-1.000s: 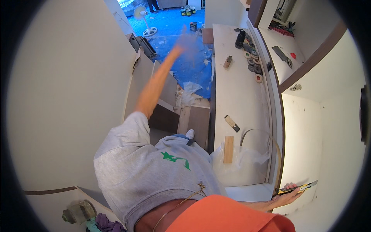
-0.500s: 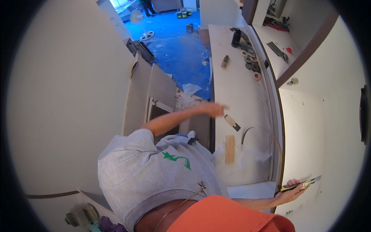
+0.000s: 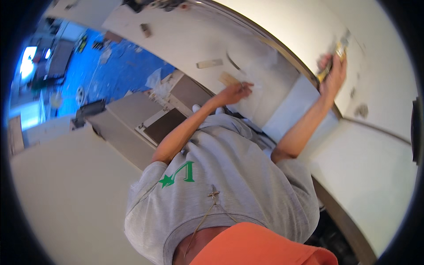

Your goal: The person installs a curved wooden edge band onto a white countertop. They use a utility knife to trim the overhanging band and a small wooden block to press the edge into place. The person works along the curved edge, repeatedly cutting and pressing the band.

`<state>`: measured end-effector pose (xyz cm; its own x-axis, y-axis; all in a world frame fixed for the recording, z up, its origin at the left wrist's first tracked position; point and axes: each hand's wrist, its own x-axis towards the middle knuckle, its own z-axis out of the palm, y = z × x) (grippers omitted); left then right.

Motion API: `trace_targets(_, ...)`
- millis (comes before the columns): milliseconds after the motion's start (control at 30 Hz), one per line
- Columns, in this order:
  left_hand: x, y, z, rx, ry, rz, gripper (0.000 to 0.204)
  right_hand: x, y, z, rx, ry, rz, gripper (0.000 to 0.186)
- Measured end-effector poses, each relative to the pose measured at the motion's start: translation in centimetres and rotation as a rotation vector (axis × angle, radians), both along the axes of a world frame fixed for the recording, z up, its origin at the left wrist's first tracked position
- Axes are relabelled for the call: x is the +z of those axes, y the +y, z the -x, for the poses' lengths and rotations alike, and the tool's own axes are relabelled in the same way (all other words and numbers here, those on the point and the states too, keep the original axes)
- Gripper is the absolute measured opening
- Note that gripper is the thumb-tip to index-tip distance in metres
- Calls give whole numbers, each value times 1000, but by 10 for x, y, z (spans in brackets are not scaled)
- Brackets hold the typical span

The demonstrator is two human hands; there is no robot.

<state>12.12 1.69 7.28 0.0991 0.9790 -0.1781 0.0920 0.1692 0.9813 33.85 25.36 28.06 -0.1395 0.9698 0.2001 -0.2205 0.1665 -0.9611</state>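
My left hand (image 3: pixel 236 92) lies on the white counter (image 3: pixel 194 44), fingers stretched out, right beside a small wooden block (image 3: pixel 227 78); nothing is in it. My right hand (image 3: pixel 333 78) is raised against the white wall (image 3: pixel 375 57) and grips a flat scraper-like tool with a yellowish handle (image 3: pixel 336 49). The tool's blade end is blurred against the wall. My grey shirt with a green mark (image 3: pixel 221 185) fills the middle of the view.
A second wooden strip (image 3: pixel 210 63) and a curved dark cable (image 3: pixel 232 62) lie further along the counter. Small tools sit at its far end (image 3: pixel 152 4). An open cabinet drawer (image 3: pixel 163 126) is below my left arm. Blue floor covering (image 3: pixel 110 66) carries scattered items.
My left arm came down from raised over the floor to the counter by the wooden block. My right hand lifted the tool up to the wall. The view has tilted.
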Motion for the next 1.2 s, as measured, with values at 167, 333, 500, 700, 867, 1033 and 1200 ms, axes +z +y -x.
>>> trace_targets(167, 66, 50, -45, 119, -606, 79, 59, 2, -5, 1, 60, 72, -10, 35)
trace_targets(333, 132, 87, -70, 244, -892, -28, 69, 6, -7, 1, 24, 29, 4, 31)
trace_targets(500, 156, 89, -75, 231, -1006, -178, 55, -1, 0, -1, 0, -9, 4, 34)
trace_targets(700, 119, 78, -54, 61, -794, -263, 52, -8, 12, -8, 21, -40, 4, 27)
trace_targets(867, -12, 50, -34, 108, -555, -104, 44, -2, 4, -9, -73, -104, 55, 27)
trace_targets(1033, -188, 24, 1, -171, 302, -102, 40, 8, -10, -4, -163, -167, 81, 36)
trace_targets(1200, -271, 51, 39, -557, 798, 90, 62, 15, -19, 7, -228, -213, 43, 41)
